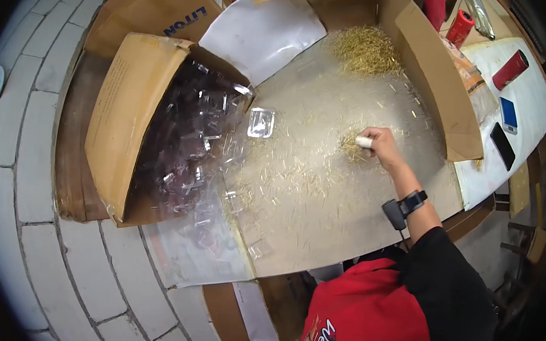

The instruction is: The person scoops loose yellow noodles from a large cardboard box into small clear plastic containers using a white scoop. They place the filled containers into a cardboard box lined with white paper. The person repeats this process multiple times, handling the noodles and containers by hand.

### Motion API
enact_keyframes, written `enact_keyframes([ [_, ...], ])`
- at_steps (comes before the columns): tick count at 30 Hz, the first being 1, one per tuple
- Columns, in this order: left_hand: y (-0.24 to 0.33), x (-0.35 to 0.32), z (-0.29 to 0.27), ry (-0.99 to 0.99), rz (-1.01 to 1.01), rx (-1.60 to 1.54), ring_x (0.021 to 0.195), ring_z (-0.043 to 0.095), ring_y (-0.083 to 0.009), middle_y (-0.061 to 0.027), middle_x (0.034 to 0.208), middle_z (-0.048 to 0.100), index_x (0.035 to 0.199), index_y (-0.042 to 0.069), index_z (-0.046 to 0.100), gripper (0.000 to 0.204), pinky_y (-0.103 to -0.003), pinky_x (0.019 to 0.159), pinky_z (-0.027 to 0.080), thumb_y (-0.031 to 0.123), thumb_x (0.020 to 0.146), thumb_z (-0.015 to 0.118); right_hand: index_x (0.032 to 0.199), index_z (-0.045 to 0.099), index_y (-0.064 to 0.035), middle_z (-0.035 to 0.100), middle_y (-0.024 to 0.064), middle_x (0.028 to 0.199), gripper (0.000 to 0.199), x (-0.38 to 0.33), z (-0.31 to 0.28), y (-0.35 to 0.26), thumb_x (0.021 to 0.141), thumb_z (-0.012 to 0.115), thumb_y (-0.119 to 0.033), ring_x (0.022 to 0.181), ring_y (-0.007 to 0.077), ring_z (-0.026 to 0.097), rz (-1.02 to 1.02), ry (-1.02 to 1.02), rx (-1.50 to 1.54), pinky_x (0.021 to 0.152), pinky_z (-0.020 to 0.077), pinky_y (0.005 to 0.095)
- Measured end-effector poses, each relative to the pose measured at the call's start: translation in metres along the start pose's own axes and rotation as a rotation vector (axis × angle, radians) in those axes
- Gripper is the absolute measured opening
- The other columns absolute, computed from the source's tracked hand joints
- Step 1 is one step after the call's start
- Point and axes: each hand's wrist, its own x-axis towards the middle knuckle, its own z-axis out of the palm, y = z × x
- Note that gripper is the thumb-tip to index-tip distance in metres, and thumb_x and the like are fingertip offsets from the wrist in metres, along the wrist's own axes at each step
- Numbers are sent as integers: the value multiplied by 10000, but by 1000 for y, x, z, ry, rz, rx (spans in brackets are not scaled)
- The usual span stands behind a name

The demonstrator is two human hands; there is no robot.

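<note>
My right hand (380, 147) reaches over the work surface, a white cover on one fingertip. Its fingers are drawn together at the edge of a small heap of thin gold-coloured metal pins (350, 148). What they pinch, if anything, is too small to make out. Many more pins lie scattered across the board (293, 236). To the left of the hand, a small clear plastic tray (260, 123) rests flat on the board by itself. My left hand does not show.
A tilted cardboard box (132, 121) spills clear plastic trays (204, 146) at the left. Behind stands a large pile of gold pins (366, 49), beside a cardboard wall (437, 74). On the right side table lie a red can (510, 70), a blue box (508, 115) and a black phone (502, 146).
</note>
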Motion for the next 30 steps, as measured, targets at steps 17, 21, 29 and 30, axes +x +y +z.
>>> enact_keyframes([
  [17, -42, -24, -12, 28, -14, -1, 780, 625, -238, -158, 928, 642, 1005, -52, 615, 260, -348, 724, 492, 148, 854, 545, 655, 580, -52, 567, 15, 572, 144, -30, -35, -13, 780, 625, 5, 438, 48, 468, 53, -206, 37, 389, 338, 204],
  [21, -43, -26, -15, 28, -17, 8, 782, 626, -237, -158, 925, 644, 1006, -51, 617, 261, -346, 725, 492, 150, 855, 547, 654, 578, -48, 581, 22, 593, 152, -49, -17, -10, 785, 640, -2, 452, 49, 494, 138, -215, -50, 396, 369, 192],
  [29, -40, -18, -2, 22, -23, 6, 786, 628, -233, -156, 919, 648, 1007, -49, 619, 263, -343, 727, 493, 155, 855, 550, 780, 649, 8, 614, 49, 665, 21, -101, 44, -39, 789, 661, -7, 500, 67, 537, 94, -474, 145, 438, 426, 209],
  [30, -38, -17, -2, 18, -20, 11, 786, 628, -232, -156, 918, 649, 1007, -49, 619, 264, -343, 727, 493, 155, 855, 550, 785, 649, 13, 623, 65, 673, 36, -105, 51, -33, 780, 667, -18, 515, 100, 559, 99, -513, 49, 461, 445, 239],
])
